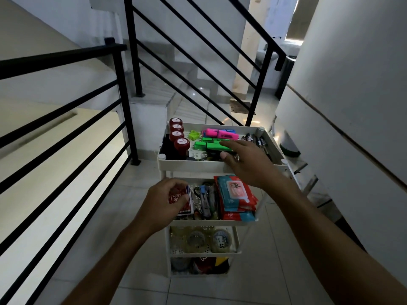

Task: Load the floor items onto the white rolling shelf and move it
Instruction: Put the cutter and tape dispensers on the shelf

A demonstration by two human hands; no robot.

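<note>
Loading nearly done, by the look. Left hand (164, 200) curled round a red card pack (179, 200) at the second tier of the white rolling shelf (189, 166) — next, tucking it in. Right hand (244, 160) open, flat over green highlighters (208, 145) up top — nothing held.

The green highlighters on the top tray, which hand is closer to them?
Right. The right hand reaches over the top tray with its fingertips on the green highlighters. The left hand is lower, at the second tier, holding a red card pack.
</note>
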